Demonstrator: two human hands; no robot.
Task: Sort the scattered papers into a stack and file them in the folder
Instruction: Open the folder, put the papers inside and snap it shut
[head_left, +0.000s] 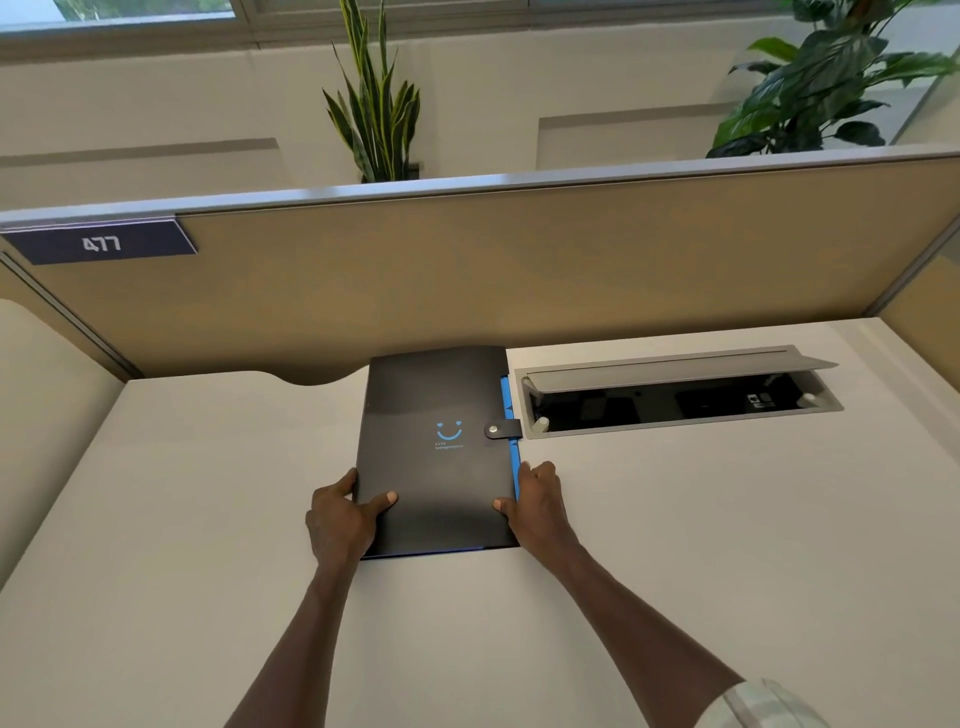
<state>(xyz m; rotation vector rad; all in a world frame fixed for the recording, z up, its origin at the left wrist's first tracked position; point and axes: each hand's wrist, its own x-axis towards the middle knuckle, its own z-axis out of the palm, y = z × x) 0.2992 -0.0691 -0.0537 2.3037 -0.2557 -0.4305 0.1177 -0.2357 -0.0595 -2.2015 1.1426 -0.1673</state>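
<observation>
A black folder (441, 415) with a blue smiley print lies flat and closed on the white desk (701, 519), its snap strap fastened on the right edge. A blue inner edge shows along its right and bottom sides. My left hand (343, 514) grips the folder's lower left edge, thumb on the cover. My right hand (535, 504) grips the lower right edge, thumb on top as well. No loose papers are in sight.
An open cable hatch (675, 395) with a raised grey lid sits in the desk just right of the folder. A tan partition (519, 270) with a "477" label (101, 243) walls the back; plants stand behind it.
</observation>
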